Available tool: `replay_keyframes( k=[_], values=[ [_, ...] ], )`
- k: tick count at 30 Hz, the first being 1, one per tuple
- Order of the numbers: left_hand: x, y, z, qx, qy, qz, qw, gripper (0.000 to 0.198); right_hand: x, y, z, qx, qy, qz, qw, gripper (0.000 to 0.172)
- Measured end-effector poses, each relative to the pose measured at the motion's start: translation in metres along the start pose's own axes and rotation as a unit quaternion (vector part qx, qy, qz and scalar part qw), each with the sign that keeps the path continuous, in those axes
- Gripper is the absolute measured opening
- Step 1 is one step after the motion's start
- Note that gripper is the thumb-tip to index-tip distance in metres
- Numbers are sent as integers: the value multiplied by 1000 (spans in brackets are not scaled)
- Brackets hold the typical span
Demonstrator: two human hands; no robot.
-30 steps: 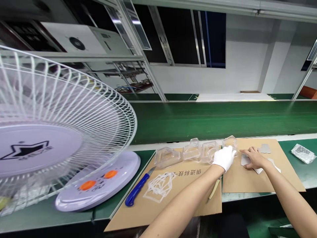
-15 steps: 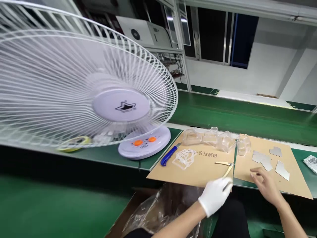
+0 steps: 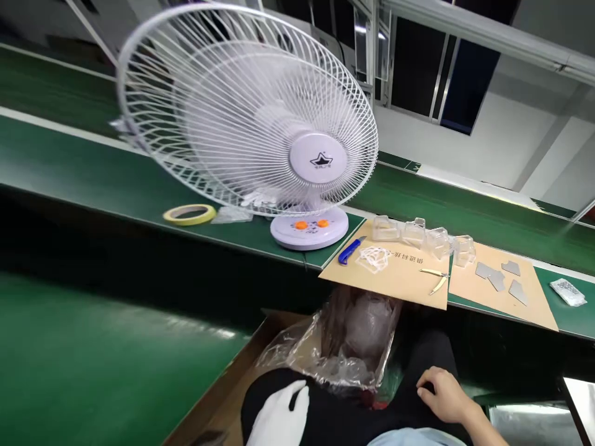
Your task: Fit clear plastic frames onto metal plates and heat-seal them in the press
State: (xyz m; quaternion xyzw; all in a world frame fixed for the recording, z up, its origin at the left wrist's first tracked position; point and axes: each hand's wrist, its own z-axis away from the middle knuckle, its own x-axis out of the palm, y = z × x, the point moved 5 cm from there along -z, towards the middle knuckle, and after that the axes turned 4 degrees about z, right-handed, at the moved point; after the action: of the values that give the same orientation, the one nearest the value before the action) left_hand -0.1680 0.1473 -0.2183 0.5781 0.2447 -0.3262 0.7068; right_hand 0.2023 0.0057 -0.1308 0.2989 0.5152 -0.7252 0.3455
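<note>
Though the gloved left hand [image 3: 279,414] and bare right hand [image 3: 440,394] rest empty and loosely open on the lap [image 3: 357,412], the plastic-lined box [image 3: 253,356] lies just ahead, nearer the left.

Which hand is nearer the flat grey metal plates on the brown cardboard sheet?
Right. The bare right hand rests on the lap, below the flat grey metal plates; the white-gloved left hand lies farther down-left.

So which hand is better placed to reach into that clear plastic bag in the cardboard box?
Probably the left hand, in the white glove: it lies by the near edge of the clear plastic bag. The bare right hand rests on the dark trouser leg, off to one side.
</note>
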Motion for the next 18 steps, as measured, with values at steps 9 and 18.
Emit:
replay_keyframes(
  k=[9, 18],
  values=[
    [-23, -7, -4, 5, 83, -35, 996, 50, -137, -29, -3, -43, 118, 10, 992, 28],
    [-70, -15, -41, -116, 68, -76, 988, 65, -309, -40, -114, -43, 151, 147, 977, 30]
  ],
)
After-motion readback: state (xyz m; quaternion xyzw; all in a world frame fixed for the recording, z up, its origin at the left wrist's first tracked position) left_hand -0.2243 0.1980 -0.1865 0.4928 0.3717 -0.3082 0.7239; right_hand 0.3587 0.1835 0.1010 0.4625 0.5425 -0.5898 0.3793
